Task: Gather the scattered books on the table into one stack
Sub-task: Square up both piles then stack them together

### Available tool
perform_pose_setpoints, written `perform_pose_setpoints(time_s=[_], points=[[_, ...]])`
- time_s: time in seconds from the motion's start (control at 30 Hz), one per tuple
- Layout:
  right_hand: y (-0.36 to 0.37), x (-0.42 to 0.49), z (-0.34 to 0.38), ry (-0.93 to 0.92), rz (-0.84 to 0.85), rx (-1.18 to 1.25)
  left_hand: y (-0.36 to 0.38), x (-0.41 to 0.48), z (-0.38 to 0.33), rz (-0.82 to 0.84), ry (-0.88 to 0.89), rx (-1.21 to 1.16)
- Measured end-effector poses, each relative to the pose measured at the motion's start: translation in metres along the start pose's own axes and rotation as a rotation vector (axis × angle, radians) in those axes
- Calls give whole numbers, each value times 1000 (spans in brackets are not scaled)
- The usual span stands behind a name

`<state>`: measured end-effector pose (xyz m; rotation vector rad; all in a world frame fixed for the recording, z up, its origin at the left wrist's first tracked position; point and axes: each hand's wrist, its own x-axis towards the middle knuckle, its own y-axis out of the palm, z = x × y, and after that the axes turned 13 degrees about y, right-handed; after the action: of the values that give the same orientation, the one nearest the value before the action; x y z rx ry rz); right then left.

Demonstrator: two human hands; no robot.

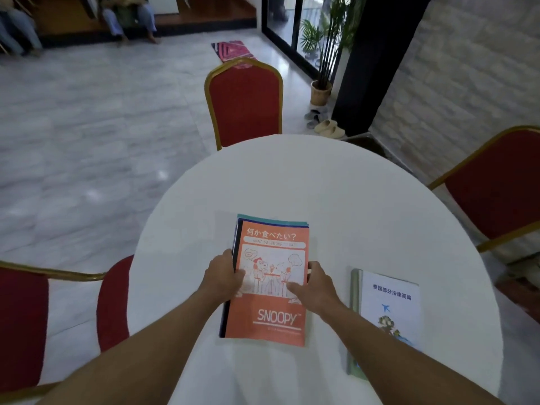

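Observation:
A stack of thin books lies in the middle of the round white table [336, 185]. An orange Snoopy notebook [271, 317] is on top, with dark blue and teal covers showing under its far and left edges. My left hand [223, 277] grips the stack's left edge, thumb on the cover. My right hand [314, 286] holds the right edge, fingers resting on the orange cover. A white book with a plane picture and a green spine [390, 314] lies apart to the right, near the table's front right edge.
Red chairs with gold frames stand around the table: one at the far side [245, 103], one at the right [496, 194], one at the near left [26, 325]. A potted plant [321, 89] and slippers sit by a dark pillar. People sit far back left.

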<state>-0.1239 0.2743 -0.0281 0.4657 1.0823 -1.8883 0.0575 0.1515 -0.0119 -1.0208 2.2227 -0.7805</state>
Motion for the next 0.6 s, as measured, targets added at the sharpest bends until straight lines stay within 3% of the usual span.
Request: perform_pose_setpoints(time_s=[0.6], points=[[34,17,-37,118,11,-144,30,3,46,231,-114,213]])
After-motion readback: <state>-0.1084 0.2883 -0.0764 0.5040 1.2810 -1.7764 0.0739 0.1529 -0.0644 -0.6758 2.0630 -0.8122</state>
